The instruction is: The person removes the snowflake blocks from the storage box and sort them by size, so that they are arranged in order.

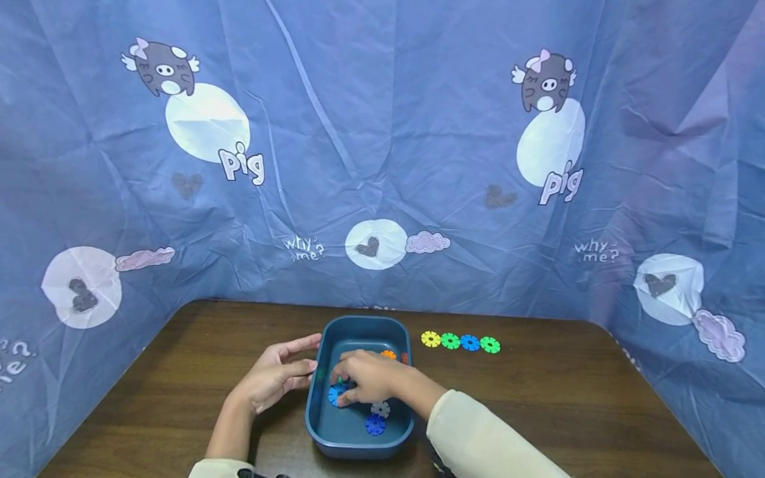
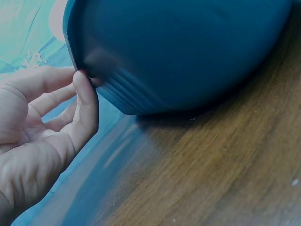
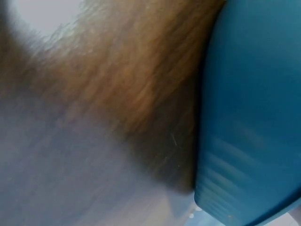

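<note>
A dark teal rectangular box (image 1: pixel 358 451) stands on the table with several notched plastic discs inside. My left hand (image 1: pixel 270 380) touches the outside of its left wall near the rim, fingers apart; the left wrist view shows the thumb (image 2: pixel 87 94) against that edge. Inside the box, my right hand (image 1: pixel 372 377) reaches down with fingers and thumb spread over a light blue disc (image 1: pixel 335 397) and a partly hidden green one (image 1: pixel 342 381). A grey disc (image 1: pixel 380 409), a dark blue disc (image 1: pixel 375 425) and an orange disc (image 1: pixel 389 355) lie nearby. The right wrist view misses the right hand.
On the brown table (image 1: pixel 538 398), right of the box, lies a row of discs: yellow (image 1: pixel 430 339), green (image 1: pixel 450 341), blue (image 1: pixel 470 342) and another green (image 1: pixel 490 344). A blue printed curtain (image 1: pixel 370 133) hangs behind and along both sides.
</note>
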`<state>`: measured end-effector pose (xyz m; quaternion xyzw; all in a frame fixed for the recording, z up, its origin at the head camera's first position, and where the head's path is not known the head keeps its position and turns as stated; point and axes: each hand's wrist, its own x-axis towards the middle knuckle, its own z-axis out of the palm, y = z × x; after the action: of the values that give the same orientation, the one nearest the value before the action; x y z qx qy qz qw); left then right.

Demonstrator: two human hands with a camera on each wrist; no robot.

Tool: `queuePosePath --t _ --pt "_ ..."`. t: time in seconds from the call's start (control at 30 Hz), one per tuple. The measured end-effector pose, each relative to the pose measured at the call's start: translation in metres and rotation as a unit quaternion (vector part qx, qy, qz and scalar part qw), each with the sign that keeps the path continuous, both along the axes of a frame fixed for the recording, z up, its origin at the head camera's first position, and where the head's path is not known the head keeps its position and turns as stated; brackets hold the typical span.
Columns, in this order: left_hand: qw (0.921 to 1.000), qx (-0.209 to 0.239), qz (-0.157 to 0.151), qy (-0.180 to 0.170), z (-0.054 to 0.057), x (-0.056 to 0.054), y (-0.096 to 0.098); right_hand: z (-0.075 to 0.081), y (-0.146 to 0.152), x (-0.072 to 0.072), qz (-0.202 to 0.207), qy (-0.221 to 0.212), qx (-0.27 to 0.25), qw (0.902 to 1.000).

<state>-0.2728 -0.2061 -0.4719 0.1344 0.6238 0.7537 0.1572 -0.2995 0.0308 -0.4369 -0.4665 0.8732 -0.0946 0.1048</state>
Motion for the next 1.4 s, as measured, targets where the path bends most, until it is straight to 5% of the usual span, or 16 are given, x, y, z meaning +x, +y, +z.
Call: queuePosePath --t 0.5,1.07,1.4 --pt "1.0000 0.003 0.004 0.005 -0.002 -0.001 0.001 -0.002 0.003 -0.006 -0.059 -0.113 -0.048 0.9907" --pt "0.9999 -0.004 0.010 0.000 0.000 0.000 0.001 0.016 0.022 -0.013 -0.057 -0.156 -0.130 0.9775" --pt "0.9999 -0.004 0.015 0.002 -0.001 0.000 0.002 0.040 0.041 -0.020 -0.107 -0.160 -0.199 0.9609"
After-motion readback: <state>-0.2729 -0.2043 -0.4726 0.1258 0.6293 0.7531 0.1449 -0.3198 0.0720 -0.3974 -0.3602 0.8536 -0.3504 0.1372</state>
